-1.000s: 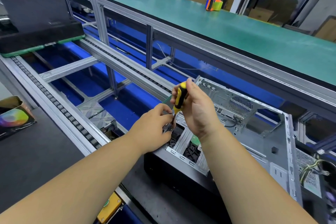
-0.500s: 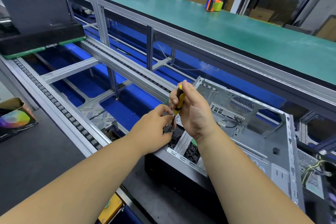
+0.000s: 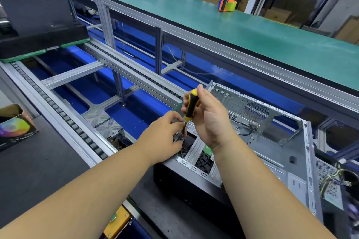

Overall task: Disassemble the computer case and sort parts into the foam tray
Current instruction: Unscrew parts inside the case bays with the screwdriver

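Your computer case (image 3: 272, 153) lies open at four o'clock, side panel off, cables and drive bay remaining. Your right hand (image 3: 209, 120) grips the screwdriver (image 3: 191, 105); your left hand (image 3: 163, 137) pinches near its tip. Sorting looks barely begun.

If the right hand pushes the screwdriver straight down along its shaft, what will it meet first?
Probably the small metal part held by the left hand, at the front corner of the computer case. The screwdriver in the right hand points there; whether the tip touches is unclear.
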Tool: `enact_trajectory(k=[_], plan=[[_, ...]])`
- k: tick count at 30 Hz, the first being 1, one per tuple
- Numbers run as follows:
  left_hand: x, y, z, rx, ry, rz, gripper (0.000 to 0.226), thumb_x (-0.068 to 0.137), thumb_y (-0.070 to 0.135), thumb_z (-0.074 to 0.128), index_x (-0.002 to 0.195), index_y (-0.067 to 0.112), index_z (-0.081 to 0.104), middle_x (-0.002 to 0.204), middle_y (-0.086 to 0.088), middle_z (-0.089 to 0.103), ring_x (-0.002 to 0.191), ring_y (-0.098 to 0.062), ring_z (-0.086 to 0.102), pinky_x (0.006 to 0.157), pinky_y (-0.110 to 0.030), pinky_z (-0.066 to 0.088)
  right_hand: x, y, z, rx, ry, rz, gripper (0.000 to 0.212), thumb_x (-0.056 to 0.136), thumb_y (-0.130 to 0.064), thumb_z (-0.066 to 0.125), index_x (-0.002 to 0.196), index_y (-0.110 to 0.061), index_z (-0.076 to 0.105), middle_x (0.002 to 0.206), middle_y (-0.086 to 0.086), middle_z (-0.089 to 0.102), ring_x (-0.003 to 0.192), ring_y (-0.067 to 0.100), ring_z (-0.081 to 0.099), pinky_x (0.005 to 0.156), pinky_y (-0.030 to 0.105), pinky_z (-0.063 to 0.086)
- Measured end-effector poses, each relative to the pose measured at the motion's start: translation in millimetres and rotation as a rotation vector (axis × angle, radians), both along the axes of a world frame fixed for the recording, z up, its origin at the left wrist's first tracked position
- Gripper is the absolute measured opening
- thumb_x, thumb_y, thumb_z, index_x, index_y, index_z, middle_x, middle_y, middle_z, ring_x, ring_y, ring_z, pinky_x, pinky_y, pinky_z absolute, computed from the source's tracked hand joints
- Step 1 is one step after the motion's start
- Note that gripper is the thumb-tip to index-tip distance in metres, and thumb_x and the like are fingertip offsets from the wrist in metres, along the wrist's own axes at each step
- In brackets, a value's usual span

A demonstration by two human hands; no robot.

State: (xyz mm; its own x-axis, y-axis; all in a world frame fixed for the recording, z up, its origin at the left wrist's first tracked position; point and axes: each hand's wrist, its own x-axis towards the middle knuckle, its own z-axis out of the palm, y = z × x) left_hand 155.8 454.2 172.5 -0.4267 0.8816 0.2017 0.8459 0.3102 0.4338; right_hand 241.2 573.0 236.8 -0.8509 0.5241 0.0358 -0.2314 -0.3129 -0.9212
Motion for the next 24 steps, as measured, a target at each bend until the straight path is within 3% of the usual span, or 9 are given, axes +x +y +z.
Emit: enact_trajectory(k=[5,9,14,18,24], plan=[[-0.1,0.2,-1.0,-0.005,0.002,0.008,0.031,0.083,0.037,0.062,0.113,0.028,0.062,0.135,0.014,0.034,0.101,-0.018,0.052,0.077,-0.029,0.043,-9.4,-3.6,-2.8,0.037,0.038,0.028,0.052,0.103,-0.041,0.035,0.069,-0.011,0.059,0.053,0.001,0.037,0.053,0.019,0.033,0.052,0.026,0.033],[-0.2,0.5,-0.7,-0.02,0.002,0.014,0.032,0.084,0.038,0.062,0.115,0.029,0.062,0.134,0.014,0.033,0.101,-0.017,0.051,0.075,-0.027,0.039,-13.3,-3.1,-3.3,0.026,0.069,0.088,0.052,0.102,-0.049,0.031,0.077,-0.01,0.054,0.05,0.001,0.03,0.051,0.018,0.021,0.053,0.031,0.024],[-0.4,-0.4,1.2,-0.029,0.006,0.004,0.03,0.084,0.037,0.061,0.113,0.029,0.064,0.134,0.014,0.032,0.102,-0.016,0.05,0.079,-0.028,0.041,-5.3,0.4,-5.8,0.084,0.084,0.088,0.025,0.097,-0.035,0.045,0.082,-0.015,0.047,0.065,0.002,0.049,0.061,0.02,0.044,0.059,0.031,0.035],[-0.9,-0.1,2.6,-0.031,0.006,-0.011,0.03,0.084,0.036,0.062,0.113,0.027,0.065,0.134,0.014,0.033,0.105,-0.016,0.05,0.086,-0.033,0.047,-1.2,6.5,-2.7,0.049,0.012,0.038,0.029,0.097,-0.037,0.05,0.088,-0.011,0.061,0.079,0.002,0.062,0.072,0.018,0.058,0.069,0.027,0.049],[-1.4,0.8,2.6,-0.025,0.012,-0.018,0.031,0.083,0.035,0.063,0.113,0.027,0.065,0.134,0.012,0.035,0.103,-0.017,0.051,0.082,-0.032,0.046,-5.1,-1.4,-0.3,0.008,-0.009,0.06,0.055,0.106,-0.045,0.029,0.078,-0.01,0.062,0.063,0.0,0.046,0.059,0.014,0.039,0.058,0.023,0.039]])
